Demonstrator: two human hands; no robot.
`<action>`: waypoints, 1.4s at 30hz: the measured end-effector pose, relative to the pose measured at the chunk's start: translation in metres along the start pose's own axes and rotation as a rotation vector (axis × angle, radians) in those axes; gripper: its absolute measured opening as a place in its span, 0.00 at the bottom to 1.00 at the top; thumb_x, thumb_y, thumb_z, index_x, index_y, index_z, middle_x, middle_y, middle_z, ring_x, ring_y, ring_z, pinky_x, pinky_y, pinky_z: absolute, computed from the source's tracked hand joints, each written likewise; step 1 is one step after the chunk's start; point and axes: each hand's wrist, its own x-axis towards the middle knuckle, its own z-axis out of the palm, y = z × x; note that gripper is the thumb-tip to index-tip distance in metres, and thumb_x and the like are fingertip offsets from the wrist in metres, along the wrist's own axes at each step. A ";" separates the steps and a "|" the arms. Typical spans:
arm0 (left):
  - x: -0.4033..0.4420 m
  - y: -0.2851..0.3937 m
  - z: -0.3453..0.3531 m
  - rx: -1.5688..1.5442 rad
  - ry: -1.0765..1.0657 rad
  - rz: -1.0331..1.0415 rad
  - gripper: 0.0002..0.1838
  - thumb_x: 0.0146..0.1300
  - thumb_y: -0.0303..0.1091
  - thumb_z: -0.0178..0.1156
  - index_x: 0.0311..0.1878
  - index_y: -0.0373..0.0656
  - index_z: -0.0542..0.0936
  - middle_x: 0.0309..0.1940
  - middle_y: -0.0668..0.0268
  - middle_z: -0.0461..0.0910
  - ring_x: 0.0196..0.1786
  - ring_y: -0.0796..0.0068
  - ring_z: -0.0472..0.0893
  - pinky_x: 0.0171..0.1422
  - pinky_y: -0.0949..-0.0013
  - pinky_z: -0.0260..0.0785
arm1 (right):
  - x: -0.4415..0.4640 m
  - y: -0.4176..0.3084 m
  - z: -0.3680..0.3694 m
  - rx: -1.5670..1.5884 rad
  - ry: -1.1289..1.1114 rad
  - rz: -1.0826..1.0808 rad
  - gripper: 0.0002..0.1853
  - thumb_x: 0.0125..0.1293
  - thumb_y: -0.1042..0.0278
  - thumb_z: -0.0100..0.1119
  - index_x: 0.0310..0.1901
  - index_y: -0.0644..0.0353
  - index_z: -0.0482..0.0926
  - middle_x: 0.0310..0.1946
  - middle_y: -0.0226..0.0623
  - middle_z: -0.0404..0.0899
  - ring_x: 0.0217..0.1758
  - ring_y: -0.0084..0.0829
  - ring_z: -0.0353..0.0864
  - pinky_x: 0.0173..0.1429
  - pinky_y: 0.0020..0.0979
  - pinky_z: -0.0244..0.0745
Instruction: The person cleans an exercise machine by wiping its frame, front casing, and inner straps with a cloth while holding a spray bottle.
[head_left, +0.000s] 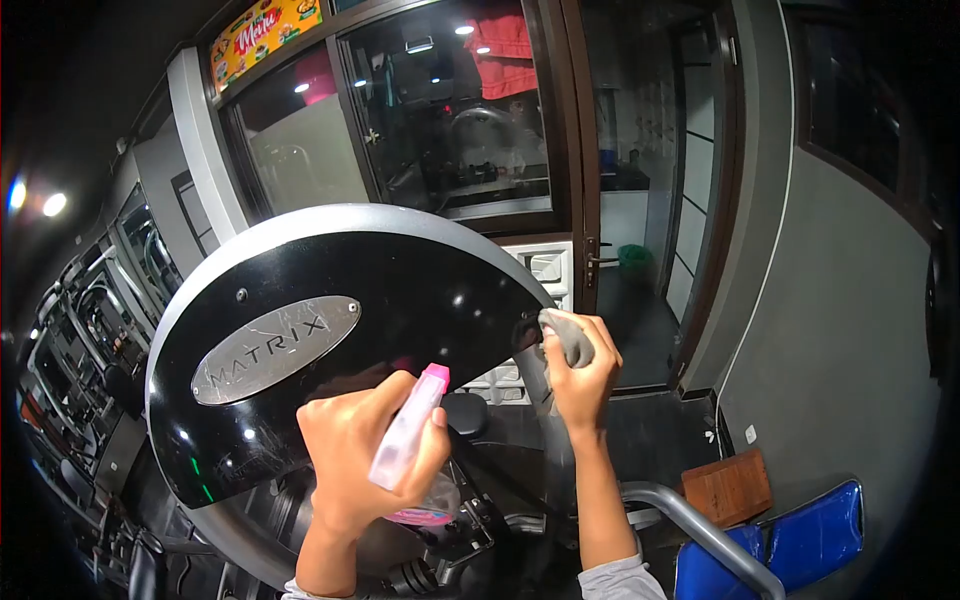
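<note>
My left hand (345, 455) is closed around a spray bottle with a white trigger head (405, 440) and a pink nozzle tip. The bottle's clear body with a pink label shows below my fingers. In my right hand (585, 385) a bunched grey cloth (567, 338) is gripped, close to the right end of a machine's rounded cover; whether it touches the cover I cannot tell. That black cover (400, 290) has a silver rim and an oval metal plate (277, 350) reading MATRIX. My left hand is in front of its lower edge.
Behind the machine are a sliding glass window (450, 120) and a dark-framed door (640, 200). At lower right are a blue padded seat (815, 535), a wooden box (728, 487) and a bent grey metal tube (705, 535). More gym machines (90, 350) line the left side.
</note>
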 end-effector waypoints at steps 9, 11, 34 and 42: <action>0.007 0.016 0.035 -0.399 -0.038 -0.036 0.09 0.53 0.30 0.64 0.25 0.39 0.74 0.13 0.60 0.70 0.14 0.62 0.73 0.23 0.67 0.65 | 0.054 -0.031 0.026 -0.003 -0.190 -0.262 0.10 0.54 0.71 0.69 0.39 0.56 0.86 0.36 0.35 0.84 0.40 0.40 0.83 0.46 0.37 0.78; 0.011 0.019 0.043 -0.403 -0.072 -0.002 0.09 0.53 0.31 0.65 0.25 0.39 0.75 0.14 0.60 0.72 0.14 0.62 0.74 0.23 0.67 0.66 | 0.045 -0.020 0.016 0.003 -0.177 -0.219 0.10 0.54 0.71 0.69 0.39 0.57 0.86 0.36 0.36 0.84 0.40 0.40 0.84 0.47 0.36 0.78; 0.020 0.022 0.080 -0.113 -0.073 0.099 0.05 0.47 0.29 0.60 0.21 0.41 0.75 0.12 0.62 0.68 0.12 0.63 0.69 0.21 0.67 0.60 | 0.052 0.064 -0.007 0.172 -0.472 0.503 0.13 0.65 0.62 0.65 0.37 0.66 0.85 0.26 0.31 0.84 0.30 0.18 0.78 0.36 0.27 0.73; 0.010 0.018 0.086 -0.036 -0.073 0.162 0.09 0.43 0.36 0.66 0.22 0.45 0.75 0.10 0.67 0.64 0.10 0.67 0.65 0.18 0.68 0.57 | 0.059 0.097 0.008 0.246 -0.573 0.378 0.14 0.63 0.62 0.63 0.36 0.67 0.85 0.28 0.30 0.83 0.32 0.17 0.76 0.38 0.27 0.71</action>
